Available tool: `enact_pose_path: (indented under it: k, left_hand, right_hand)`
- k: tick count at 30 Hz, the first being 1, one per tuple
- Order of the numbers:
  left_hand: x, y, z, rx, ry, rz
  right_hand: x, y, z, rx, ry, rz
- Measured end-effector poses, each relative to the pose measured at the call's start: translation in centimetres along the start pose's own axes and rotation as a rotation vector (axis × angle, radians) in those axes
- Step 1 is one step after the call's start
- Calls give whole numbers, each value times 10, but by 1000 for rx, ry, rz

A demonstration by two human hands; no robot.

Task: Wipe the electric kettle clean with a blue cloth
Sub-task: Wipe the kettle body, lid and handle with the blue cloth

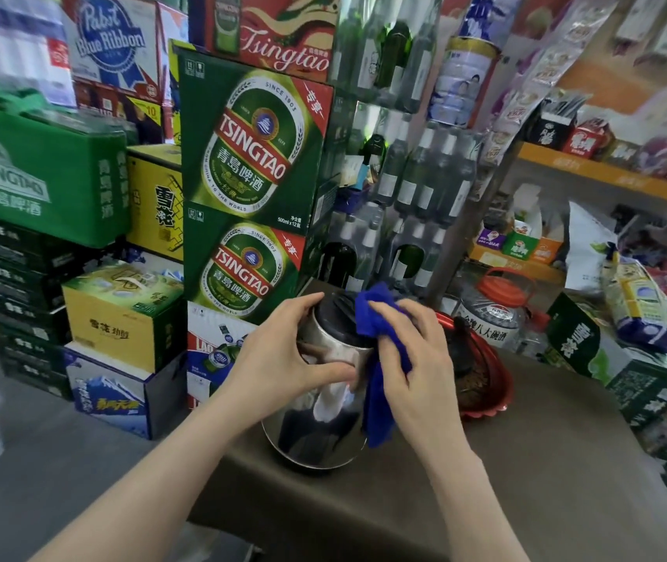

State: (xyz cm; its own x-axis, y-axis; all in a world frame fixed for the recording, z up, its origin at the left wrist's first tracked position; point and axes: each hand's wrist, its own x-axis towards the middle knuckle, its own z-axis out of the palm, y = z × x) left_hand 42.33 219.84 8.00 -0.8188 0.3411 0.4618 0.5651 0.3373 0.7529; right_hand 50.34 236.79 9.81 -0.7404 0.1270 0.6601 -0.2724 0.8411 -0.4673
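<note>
A shiny steel electric kettle (315, 432) with a black lid stands on the brown table (526, 480), near its left edge. My left hand (283, 350) grips the kettle's upper left side, thumb across the front. My right hand (417, 358) presses a blue cloth (378, 399) against the kettle's upper right side by the lid. Part of the cloth sticks up above my fingers and a long end hangs down along the kettle's right side. The kettle's handle is hidden behind the cloth and my right hand.
A red tray (485, 383) with dark contents sits right behind the kettle, and a clear jar with a red lid (498, 306) beyond it. Stacked beer cartons (250, 188) stand to the left, bottles and shelves of goods at the back. A green box (623, 358) lies at the table's right.
</note>
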Motion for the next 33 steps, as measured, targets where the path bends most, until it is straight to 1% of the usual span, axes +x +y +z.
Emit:
enact_pose_path:
  k: [2, 4, 7, 9, 12, 15, 17, 19, 23, 25, 27, 31, 33]
  left_hand:
    - [0, 0, 0, 15, -2, 10]
    - [2, 0, 1, 10, -12, 11]
    - [1, 0, 1, -37, -33, 10]
    - [0, 0, 0, -67, -29, 18]
    - [0, 0, 0, -92, -14, 18]
    - [0, 1, -1, -76, -30, -8]
    - [1, 1, -1, -39, -31, -9]
    - [0, 2, -1, -32, -35, 1]
    - [0, 3, -2, -60, -45, 14]
    - [0, 3, -3, -68, -39, 13]
    - [2, 1, -2, -71, -50, 1]
    - [7, 2, -3, -30, -54, -2]
    - [8, 3, -3, -47, -59, -11]
  right_hand:
    - [-34, 0, 4, -15, 37, -21]
    - [-42, -9, 8, -92, 28, -69]
    - [-18, -33, 15, -334, -36, -107]
    - [9, -51, 21, -480, -94, -82]
    - [29, -63, 22, -538, -131, -52]
    - [8, -51, 3, -487, -68, -91]
    - [-12, -43, -11, -428, -35, -66]
    - [-13, -39, -15, -429, -29, -68]
    - [26, -52, 3, -486, -187, -123]
    - [33, -50, 8, -510, -217, -172]
    - [20, -37, 4, -454, -181, -200]
    - [-31, -1, -6, -177, -24, -66]
    - [-37, 3, -4, -170, 2, -36]
